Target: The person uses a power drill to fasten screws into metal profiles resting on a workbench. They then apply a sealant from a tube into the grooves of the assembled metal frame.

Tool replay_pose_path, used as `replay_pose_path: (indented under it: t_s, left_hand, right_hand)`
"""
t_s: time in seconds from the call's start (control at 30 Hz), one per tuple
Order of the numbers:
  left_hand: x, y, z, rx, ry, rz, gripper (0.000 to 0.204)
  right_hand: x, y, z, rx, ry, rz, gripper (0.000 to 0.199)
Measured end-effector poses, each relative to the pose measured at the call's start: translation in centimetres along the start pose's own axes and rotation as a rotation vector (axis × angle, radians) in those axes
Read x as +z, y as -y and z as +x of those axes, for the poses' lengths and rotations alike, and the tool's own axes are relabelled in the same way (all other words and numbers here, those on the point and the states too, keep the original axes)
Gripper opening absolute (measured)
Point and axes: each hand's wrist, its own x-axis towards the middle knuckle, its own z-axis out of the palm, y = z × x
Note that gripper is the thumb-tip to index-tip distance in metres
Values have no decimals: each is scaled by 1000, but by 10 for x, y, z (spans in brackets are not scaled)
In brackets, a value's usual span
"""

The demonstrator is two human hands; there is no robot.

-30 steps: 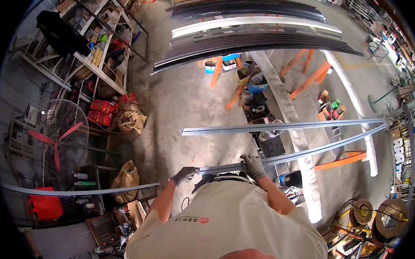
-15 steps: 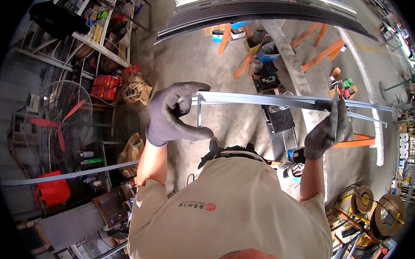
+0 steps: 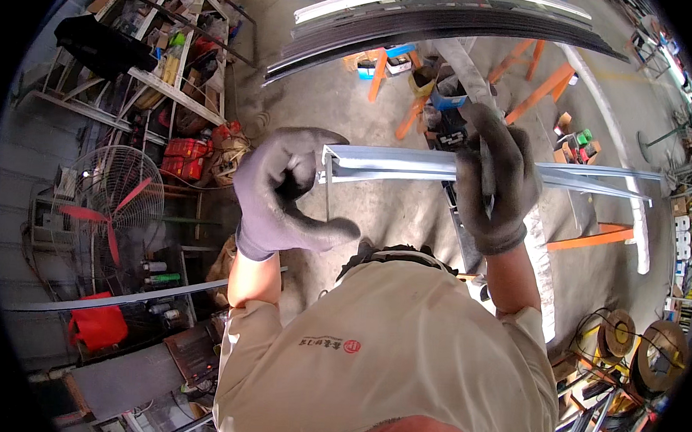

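A long silvery metal profile (image 3: 410, 164) runs crosswise in front of my chest, its two narrow strips spreading slightly toward the right. My left hand (image 3: 282, 186), in a dark grey glove, curls around the left end. Its thumb and fingers bracket a thin upright edge (image 3: 329, 188) there. Nearer the middle, my gloved right hand (image 3: 498, 180) wraps over the profile, hiding that stretch. A pale sliver shows between the right fingers, too small to make out. Beyond the right hand the profile's far end (image 3: 610, 181) sticks out unsupported.
Dark and white profiles (image 3: 447, 23) lie stacked ahead on orange trestles (image 3: 540, 93). Boxes and tools (image 3: 444, 93) stand beneath. A caged fan (image 3: 111, 198) and a cluttered rack (image 3: 174, 93) are on the left. Cable reels (image 3: 656, 357) sit at the lower right.
My right hand has slid left along the profile, from near its right part toward the middle. My left hand stays at the left end, slightly lower and closer to me.
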Motion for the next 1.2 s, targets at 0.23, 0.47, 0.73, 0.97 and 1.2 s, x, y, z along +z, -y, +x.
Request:
replay_pose_path:
  t_s: [0.23,0.47,0.73,0.97,1.2]
  left_hand:
    - [2,-24,22,-379,132,-99,33]
    - [0,-6,7,-57,248,-241,83]
    - [14,-11,4,60,99,-39,78]
    - [9,-9,2,105,185,-40,84]
    - [2,4,2,252,266,-34,87]
  right_hand:
    - [4,2,30,206,236,199,20]
    - [-19,14,47,301,355,205,17]
    - [-29,12,41,221,304,191,18]
    - [-27,14,37,231,276,249,18]
    - [-21,13,19,174,221,174,24]
